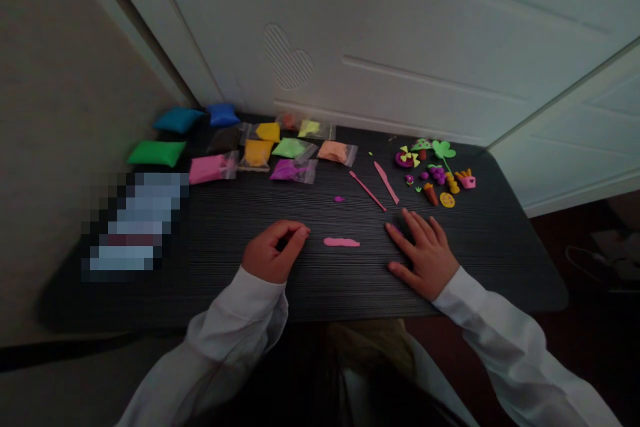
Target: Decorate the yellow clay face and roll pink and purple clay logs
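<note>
My left hand [274,252] is closed in a pinch just above the table. At its fingertips shows a tiny reddish spot, too small to name. A flattened strip of pink modelling clay [341,242] lies between my hands. My right hand [424,253] rests on the table, fingers spread, its index finger over a small bit of purple clay [397,229]. Beyond them lie a small purple clay piece [339,199], a thin pink modelling stick [367,191] and a pink plastic knife [387,183].
Small clay models [438,175] cluster at the back right. Several clay packets, including a purple bag [293,171] and a green packet [157,153], line the back left. A blurred-out rectangular item [145,213] lies at left. A white panel [320,80] stands behind the dark table [225,213].
</note>
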Action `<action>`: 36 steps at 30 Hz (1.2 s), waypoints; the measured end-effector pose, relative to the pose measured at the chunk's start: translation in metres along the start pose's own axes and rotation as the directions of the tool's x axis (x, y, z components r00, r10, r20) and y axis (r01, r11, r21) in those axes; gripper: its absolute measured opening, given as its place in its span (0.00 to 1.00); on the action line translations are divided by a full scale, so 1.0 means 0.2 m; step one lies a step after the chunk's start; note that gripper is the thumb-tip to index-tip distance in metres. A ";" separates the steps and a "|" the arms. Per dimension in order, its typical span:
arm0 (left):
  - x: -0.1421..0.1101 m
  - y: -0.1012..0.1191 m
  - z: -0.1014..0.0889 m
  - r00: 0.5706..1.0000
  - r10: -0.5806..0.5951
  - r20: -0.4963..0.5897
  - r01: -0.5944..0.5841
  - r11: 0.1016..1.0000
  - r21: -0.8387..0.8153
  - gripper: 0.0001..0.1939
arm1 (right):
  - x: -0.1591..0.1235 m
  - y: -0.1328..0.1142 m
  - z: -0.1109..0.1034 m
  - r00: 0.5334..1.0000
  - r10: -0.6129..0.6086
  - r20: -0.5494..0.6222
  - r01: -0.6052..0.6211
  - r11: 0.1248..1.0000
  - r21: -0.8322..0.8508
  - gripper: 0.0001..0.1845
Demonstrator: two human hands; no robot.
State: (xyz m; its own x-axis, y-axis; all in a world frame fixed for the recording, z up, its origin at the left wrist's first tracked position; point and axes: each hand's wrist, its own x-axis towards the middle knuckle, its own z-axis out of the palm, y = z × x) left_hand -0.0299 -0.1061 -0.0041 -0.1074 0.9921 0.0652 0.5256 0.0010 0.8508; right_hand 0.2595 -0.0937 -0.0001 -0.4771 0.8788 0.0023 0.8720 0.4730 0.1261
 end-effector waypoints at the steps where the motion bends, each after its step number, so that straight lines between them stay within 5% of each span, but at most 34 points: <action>1: 0.00 0.00 0.00 1.000 0.000 0.001 0.000 1.000 -0.001 0.12 | 0.00 0.00 0.00 1.000 -0.022 0.005 0.022 1.000 0.003 0.32; 5: 0.00 -0.01 0.00 1.000 0.009 0.011 -0.008 1.000 -0.013 0.12 | 0.00 0.01 0.00 0.996 0.079 -0.032 -0.079 0.997 -0.010 0.28; 9: 0.00 -0.02 0.00 1.000 0.010 0.018 -0.010 1.000 -0.008 0.13 | 0.00 0.00 0.00 1.000 -0.030 0.009 0.030 1.000 0.003 0.33; 13: 0.00 -0.02 0.00 1.000 0.010 0.018 -0.010 1.000 -0.003 0.13 | 0.00 0.00 0.00 0.997 0.072 -0.027 -0.072 0.997 -0.020 0.29; 17: 0.00 -0.01 0.00 1.000 0.021 0.017 -0.021 1.000 0.010 0.13 | 0.00 -0.01 0.00 1.000 -0.016 0.000 0.016 1.000 -0.001 0.32; 21: 0.00 -0.01 0.00 1.000 0.021 0.022 -0.021 1.000 0.010 0.13 | 0.00 0.00 0.01 0.995 0.095 -0.044 -0.095 0.995 -0.011 0.29; 25: 0.00 -0.01 0.00 1.000 0.011 0.015 -0.011 1.000 0.021 0.13 | 0.00 -0.01 0.01 1.000 0.012 -0.017 -0.011 1.000 0.008 0.32; 29: 0.00 -0.01 0.00 1.000 0.012 0.022 -0.013 1.000 0.019 0.13 | 0.00 -0.02 0.01 0.991 0.115 -0.062 -0.116 0.993 -0.011 0.28; 33: 0.00 0.00 0.00 1.000 0.012 0.027 -0.013 1.000 0.018 0.14 | -0.01 -0.03 0.01 0.999 0.027 -0.034 -0.027 1.000 -0.002 0.32; 36: 0.00 0.00 0.00 1.000 0.008 0.018 -0.009 0.999 0.034 0.14 | -0.01 -0.03 0.01 0.990 0.120 -0.068 -0.121 0.993 -0.012 0.29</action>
State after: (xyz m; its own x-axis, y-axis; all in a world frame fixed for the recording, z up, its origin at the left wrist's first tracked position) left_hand -0.0309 -0.1053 -0.0042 -0.0879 0.9942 0.0625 0.5552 -0.0032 0.8317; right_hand 0.2553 -0.0972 -0.0022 -0.3754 0.9230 0.0844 0.9219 0.3624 0.1372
